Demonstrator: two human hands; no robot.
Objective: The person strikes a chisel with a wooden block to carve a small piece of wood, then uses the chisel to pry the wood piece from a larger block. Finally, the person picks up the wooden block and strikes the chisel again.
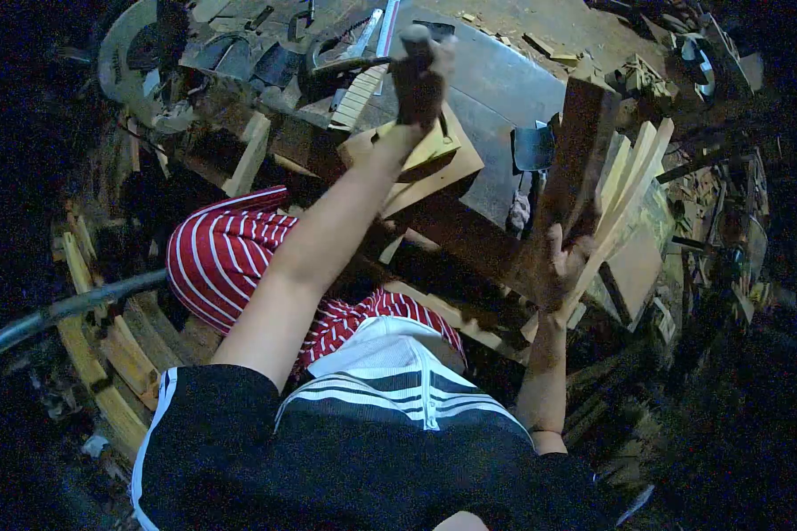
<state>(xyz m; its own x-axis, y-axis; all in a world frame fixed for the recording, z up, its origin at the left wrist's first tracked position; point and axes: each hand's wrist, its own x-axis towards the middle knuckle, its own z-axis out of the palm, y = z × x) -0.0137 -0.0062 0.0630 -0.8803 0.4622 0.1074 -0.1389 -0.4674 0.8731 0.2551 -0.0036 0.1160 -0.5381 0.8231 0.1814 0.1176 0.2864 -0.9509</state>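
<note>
My left hand [422, 75] is raised over the bench, its fingers closed around something dark that motion blur and shadow keep me from naming. Below it lies a pale, flat wooden piece [465, 164] with a slot in it. At the right, my right hand [565, 261] grips the lower end of a thick, dark wooden beam [584, 133], which stands tilted away from me. Shadow hides part of those fingers.
A metal-topped bench [496, 80] spreads ahead, with a frame saw [354, 65], a flat dark blade [533, 149] and a ruler-like strip [387, 31] on it. Pale wood strips [633, 177] lean right of the beam. Offcuts and a pipe [80, 310] lie at left.
</note>
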